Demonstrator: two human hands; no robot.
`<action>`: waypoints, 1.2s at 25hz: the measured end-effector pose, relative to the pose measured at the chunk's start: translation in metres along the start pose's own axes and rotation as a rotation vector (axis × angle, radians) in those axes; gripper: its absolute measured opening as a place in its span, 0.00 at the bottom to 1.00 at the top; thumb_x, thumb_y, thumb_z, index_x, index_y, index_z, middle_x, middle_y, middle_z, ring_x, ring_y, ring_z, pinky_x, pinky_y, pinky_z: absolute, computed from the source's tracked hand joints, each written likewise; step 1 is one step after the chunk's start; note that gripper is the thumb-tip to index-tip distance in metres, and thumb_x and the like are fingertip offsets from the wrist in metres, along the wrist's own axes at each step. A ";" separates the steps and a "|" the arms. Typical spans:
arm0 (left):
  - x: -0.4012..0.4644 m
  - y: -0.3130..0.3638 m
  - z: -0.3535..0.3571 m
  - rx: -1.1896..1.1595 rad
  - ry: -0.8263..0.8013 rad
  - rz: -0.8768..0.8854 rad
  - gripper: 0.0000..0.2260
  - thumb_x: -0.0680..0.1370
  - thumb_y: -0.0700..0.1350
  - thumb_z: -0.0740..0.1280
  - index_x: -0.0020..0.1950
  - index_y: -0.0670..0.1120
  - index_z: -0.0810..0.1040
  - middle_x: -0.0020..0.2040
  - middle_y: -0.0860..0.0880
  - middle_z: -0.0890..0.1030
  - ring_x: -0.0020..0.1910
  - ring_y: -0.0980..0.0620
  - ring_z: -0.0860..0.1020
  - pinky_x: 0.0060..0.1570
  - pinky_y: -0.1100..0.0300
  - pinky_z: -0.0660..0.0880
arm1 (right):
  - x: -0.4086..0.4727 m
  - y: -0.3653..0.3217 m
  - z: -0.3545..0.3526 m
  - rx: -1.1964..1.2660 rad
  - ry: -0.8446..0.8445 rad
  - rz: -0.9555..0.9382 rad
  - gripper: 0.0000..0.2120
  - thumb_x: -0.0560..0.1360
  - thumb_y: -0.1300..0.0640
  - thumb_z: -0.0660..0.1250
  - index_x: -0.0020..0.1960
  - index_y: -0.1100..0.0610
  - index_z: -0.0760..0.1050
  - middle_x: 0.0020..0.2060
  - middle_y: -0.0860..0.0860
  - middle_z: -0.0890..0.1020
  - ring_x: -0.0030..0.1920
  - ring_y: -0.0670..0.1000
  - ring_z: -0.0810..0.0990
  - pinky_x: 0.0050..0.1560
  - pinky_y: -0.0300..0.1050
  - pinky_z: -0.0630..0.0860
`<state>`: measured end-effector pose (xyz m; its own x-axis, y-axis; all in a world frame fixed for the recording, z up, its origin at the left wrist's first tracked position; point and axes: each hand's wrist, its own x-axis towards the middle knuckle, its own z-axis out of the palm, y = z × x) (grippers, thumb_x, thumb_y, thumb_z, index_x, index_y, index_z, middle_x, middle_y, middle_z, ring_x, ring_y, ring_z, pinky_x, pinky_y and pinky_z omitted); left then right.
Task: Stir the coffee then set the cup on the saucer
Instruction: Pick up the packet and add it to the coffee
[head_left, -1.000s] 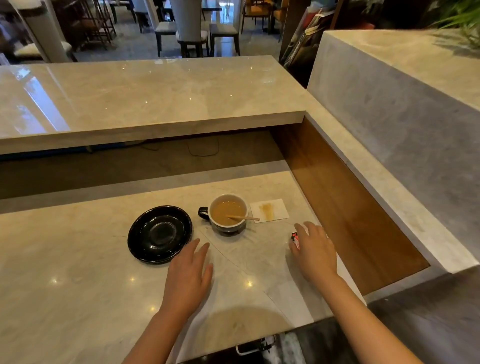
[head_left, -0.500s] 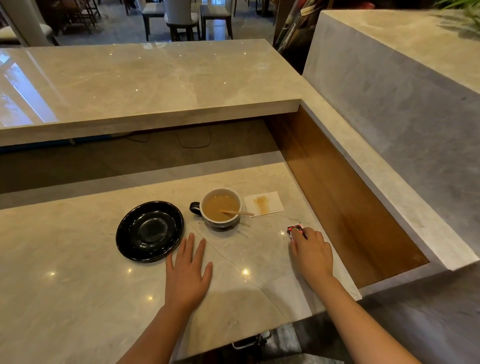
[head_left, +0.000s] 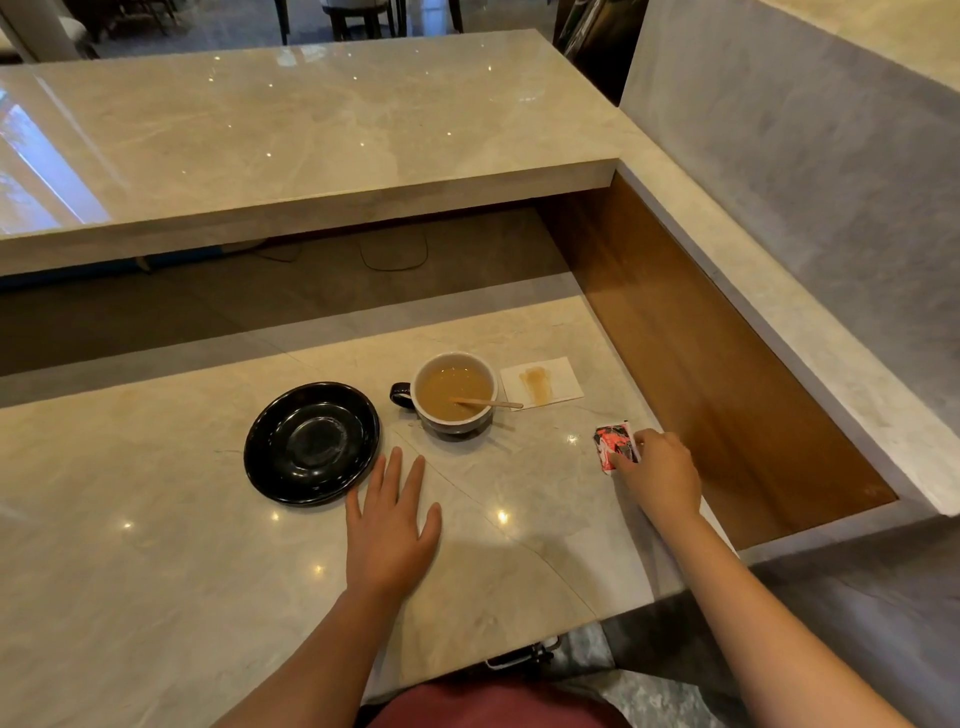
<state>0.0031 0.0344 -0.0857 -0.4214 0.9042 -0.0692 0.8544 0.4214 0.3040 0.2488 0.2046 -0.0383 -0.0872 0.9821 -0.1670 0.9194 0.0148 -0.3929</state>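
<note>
One cup (head_left: 455, 393), dark outside, milky coffee, wooden stirrer (head_left: 485, 402) inside; at 12 o'clock of the flat, spread left hand (head_left: 390, 525). Right hand (head_left: 660, 475) pinches a red packet (head_left: 614, 447).

A glossy beige marble counter (head_left: 156, 545) sits below a raised marble ledge (head_left: 311, 135), with chairs (head_left: 358, 15) beyond.

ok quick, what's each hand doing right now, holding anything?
Left hand: open, flat on the counter, holding nothing.
Right hand: fingertips on the red packet; whether it is gripped cannot be told.
</note>
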 end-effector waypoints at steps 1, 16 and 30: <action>0.000 0.000 0.000 0.005 0.000 0.000 0.27 0.76 0.59 0.46 0.74 0.54 0.49 0.76 0.50 0.46 0.72 0.54 0.38 0.69 0.45 0.40 | 0.000 0.000 0.000 0.068 -0.012 0.021 0.18 0.72 0.53 0.70 0.58 0.61 0.73 0.54 0.60 0.79 0.50 0.59 0.78 0.38 0.45 0.72; -0.001 -0.004 0.003 -0.033 0.074 0.042 0.27 0.76 0.59 0.49 0.74 0.52 0.55 0.75 0.47 0.53 0.73 0.51 0.44 0.68 0.41 0.46 | -0.018 -0.072 -0.028 1.611 -0.274 0.255 0.15 0.75 0.70 0.59 0.59 0.58 0.69 0.38 0.57 0.83 0.32 0.49 0.83 0.27 0.38 0.80; 0.001 -0.003 0.002 -0.035 0.037 0.004 0.27 0.76 0.61 0.48 0.74 0.55 0.51 0.75 0.51 0.48 0.72 0.53 0.42 0.67 0.43 0.41 | 0.018 -0.140 -0.037 0.955 -0.180 -0.172 0.11 0.71 0.64 0.69 0.51 0.54 0.73 0.45 0.57 0.83 0.37 0.53 0.83 0.31 0.38 0.77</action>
<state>0.0004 0.0345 -0.0887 -0.4293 0.9026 -0.0331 0.8452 0.4144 0.3376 0.1323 0.2276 0.0471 -0.3208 0.9363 -0.1431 0.1998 -0.0808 -0.9765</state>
